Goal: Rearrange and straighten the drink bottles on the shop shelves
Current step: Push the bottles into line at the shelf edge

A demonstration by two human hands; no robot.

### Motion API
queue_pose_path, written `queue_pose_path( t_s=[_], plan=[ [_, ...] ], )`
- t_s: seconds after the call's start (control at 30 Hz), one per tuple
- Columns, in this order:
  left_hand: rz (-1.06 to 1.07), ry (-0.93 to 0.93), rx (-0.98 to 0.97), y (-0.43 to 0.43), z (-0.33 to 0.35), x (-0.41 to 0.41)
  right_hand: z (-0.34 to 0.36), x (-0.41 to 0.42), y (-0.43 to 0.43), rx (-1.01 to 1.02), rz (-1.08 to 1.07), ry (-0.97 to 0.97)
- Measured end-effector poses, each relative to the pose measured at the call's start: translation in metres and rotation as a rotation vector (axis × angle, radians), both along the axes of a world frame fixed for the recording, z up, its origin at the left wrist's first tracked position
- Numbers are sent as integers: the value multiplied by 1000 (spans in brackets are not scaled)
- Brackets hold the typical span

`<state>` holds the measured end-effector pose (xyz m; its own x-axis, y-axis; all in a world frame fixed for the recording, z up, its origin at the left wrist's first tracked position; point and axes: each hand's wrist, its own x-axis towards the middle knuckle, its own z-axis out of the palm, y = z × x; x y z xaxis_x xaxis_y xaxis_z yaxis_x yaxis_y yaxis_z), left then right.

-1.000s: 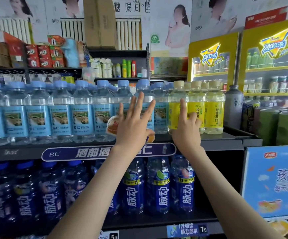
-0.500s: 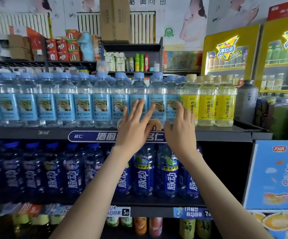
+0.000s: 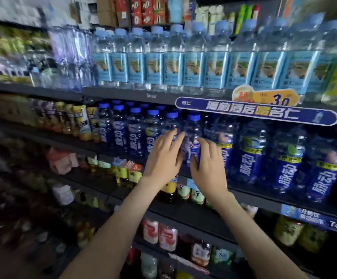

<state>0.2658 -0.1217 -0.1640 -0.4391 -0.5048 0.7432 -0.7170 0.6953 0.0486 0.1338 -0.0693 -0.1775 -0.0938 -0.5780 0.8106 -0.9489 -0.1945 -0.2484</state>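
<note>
Both hands are at the middle level, on the dark metal shelf (image 3: 254,201) that carries the deep-blue drinks. The left hand (image 3: 163,160) has its fingers (image 3: 175,137) stretched flat and together against the left side of a slim dark blue plastic bottle with a bright blue cap (image 3: 193,135). It clasps nothing, it only touches. The right hand (image 3: 209,168) sits on the other side, thumb across the front of the label and fingertips up by the bottle's right shoulder. Blur hides whether those fingers wrap round the bottle or merely rest on it, so I cannot tell. The bottle stands upright at the front of the shelf, at the join between the row of slim dark blue bottles (image 3: 135,135) on its left and the fatter dark blue bottles with yellow-green label bands (image 3: 250,158) on its right. The step in hand looks like squaring up this one bottle. The next move, I'd judge, calls for a gentle two-sided nudge or twist, bringing the label to the front and the base in line without knocking the tight-packed neighbours. Above, the row of clear water bottles with pale blue labels (image 3: 163,65) already stands even over the blue banner strip (image 3: 254,113).
</note>
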Motion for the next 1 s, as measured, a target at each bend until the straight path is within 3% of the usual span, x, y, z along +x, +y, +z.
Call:
queue_pose_path(
  t_s=[0.47, 1.0],
  plan=[
    [377, -97, 217, -74, -95, 412, -96, 376, -128, 272, 250, -57],
    [597, -60, 219, -237, -128, 710, -103, 683, -322, 387, 461, 6]
  ],
)
